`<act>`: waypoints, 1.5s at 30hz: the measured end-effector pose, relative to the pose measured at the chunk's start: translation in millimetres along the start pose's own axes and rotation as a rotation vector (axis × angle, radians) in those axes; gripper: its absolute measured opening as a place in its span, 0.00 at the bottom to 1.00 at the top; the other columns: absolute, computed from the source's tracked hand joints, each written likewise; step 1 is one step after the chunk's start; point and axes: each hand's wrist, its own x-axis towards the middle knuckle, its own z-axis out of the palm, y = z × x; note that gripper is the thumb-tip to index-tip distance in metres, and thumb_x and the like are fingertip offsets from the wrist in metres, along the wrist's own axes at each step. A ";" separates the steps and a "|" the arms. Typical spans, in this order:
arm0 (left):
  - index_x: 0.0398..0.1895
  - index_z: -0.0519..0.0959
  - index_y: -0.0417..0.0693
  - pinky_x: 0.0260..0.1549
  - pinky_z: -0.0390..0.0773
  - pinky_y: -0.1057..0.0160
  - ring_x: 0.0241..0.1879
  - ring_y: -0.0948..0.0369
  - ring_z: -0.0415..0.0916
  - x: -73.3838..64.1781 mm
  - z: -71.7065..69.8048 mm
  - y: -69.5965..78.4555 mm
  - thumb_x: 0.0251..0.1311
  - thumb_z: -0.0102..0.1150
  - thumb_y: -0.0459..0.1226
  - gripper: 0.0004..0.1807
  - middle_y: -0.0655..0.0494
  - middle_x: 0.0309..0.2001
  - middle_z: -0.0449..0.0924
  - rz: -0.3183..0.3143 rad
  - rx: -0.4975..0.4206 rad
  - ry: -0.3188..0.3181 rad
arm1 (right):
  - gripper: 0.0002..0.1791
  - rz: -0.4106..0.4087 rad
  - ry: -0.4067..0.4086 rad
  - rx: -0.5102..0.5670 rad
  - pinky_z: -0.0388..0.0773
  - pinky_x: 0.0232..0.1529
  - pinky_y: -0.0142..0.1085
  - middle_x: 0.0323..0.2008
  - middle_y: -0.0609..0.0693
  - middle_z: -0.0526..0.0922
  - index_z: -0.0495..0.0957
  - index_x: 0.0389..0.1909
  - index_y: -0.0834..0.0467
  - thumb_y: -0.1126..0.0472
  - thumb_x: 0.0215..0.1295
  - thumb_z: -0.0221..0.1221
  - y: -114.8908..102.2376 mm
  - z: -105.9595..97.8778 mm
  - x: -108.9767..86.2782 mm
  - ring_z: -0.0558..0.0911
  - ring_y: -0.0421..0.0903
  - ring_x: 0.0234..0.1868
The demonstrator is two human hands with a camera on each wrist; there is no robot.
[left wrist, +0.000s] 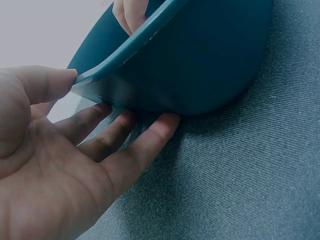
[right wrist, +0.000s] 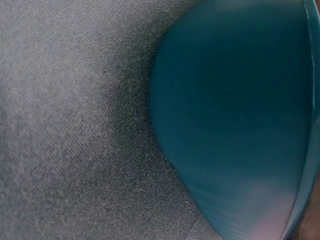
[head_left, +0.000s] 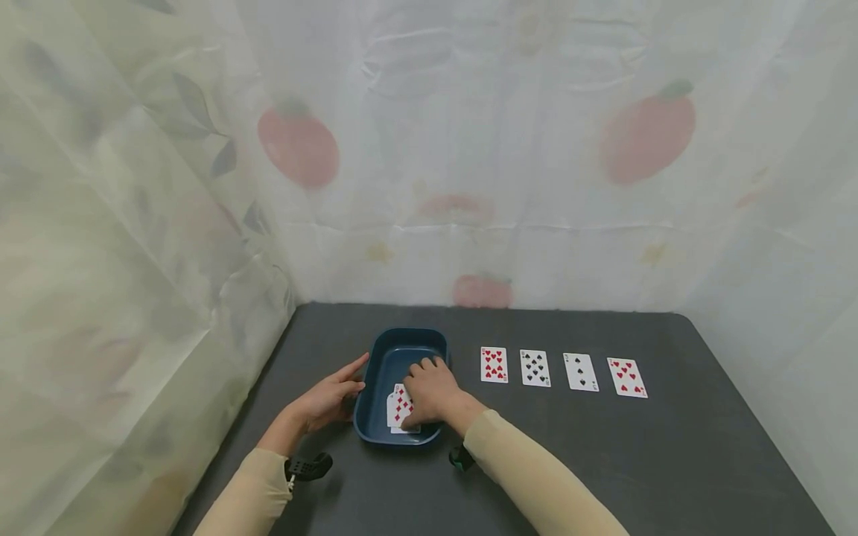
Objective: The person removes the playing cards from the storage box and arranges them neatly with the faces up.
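Note:
A dark blue tray point(head_left: 371, 372) with rounded corners stands on the table. My left hand point(head_left: 328, 398) holds its left side; in the left wrist view the thumb touches the rim and the fingertips touch the wall's lower edge. Inside the tray lie overlapping playing cards point(head_left: 400, 406), a red diamond card on top. My right hand point(head_left: 432, 391) reaches into the tray over the cards' right part, thumb near their lower edge. Whether it pinches a card is hidden. The right wrist view shows only the tray's outer wall point(right wrist: 235, 110), the cloth and a sliver of skin.
Right of the tray, several face-up cards lie in a row: two heart cards point(head_left: 494, 365) point(head_left: 627, 377) at the ends, two spade cards point(head_left: 535, 368) point(head_left: 580, 372) between. The dark grey table point(head_left: 643, 461) meets pale printed curtains point(head_left: 482, 149) at its back and sides.

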 end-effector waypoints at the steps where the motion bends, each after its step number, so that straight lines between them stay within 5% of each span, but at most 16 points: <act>1: 0.83 0.47 0.72 0.54 0.74 0.33 0.74 0.36 0.52 0.0 0.0 0.2 0.81 0.44 0.37 0.36 0.39 0.81 0.40 0.001 0.003 0.000 | 0.44 -0.002 0.001 0.001 0.64 0.66 0.52 0.56 0.47 0.79 0.83 0.58 0.48 0.21 0.47 0.66 -0.3 0.2 0.0 0.73 0.50 0.56; 21: 0.84 0.45 0.69 0.54 0.72 0.32 0.75 0.34 0.51 -0.5 0.2 1.5 0.81 0.42 0.36 0.36 0.38 0.81 0.39 0.012 0.005 -0.024 | 0.43 -0.055 0.034 -0.017 0.65 0.64 0.49 0.53 0.48 0.77 0.79 0.61 0.50 0.26 0.50 0.67 -5.0 -1.9 -1.2 0.71 0.48 0.54; 34: 0.84 0.44 0.68 0.56 0.70 0.31 0.76 0.35 0.47 -0.6 1.2 0.8 0.81 0.43 0.36 0.36 0.39 0.82 0.36 0.010 0.002 -0.018 | 0.54 -0.054 -0.004 -0.010 0.63 0.68 0.51 0.55 0.48 0.78 0.79 0.62 0.52 0.16 0.43 0.63 -10.2 -1.6 -5.0 0.72 0.48 0.57; 45: 0.84 0.43 0.68 0.56 0.72 0.34 0.77 0.35 0.44 2.8 -1.3 -4.7 0.81 0.43 0.37 0.36 0.40 0.82 0.31 0.019 -0.017 -0.029 | 0.46 -0.028 -0.011 -0.032 0.69 0.60 0.47 0.52 0.47 0.77 0.79 0.60 0.51 0.24 0.46 0.69 -12.7 -1.3 -3.9 0.72 0.46 0.53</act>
